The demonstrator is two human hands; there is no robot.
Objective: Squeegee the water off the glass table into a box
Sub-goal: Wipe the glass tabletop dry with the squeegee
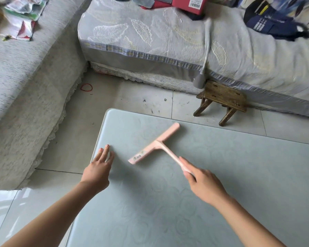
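Pink T-shaped squeegee, held at the handle end by the right grip, over a pale glass tabletop
Blade bar slants ahead and left of the right grip, slim handle running back into its curled fingers; whether the blade touches the glass cannot be told. Left grip wide, fingers straight, flat on the tabletop near its left edge, apart from the blade's near end. Tabletop smooth, faintly patterned, round-cornered. Beyond: dark wooden stool on tiled floor
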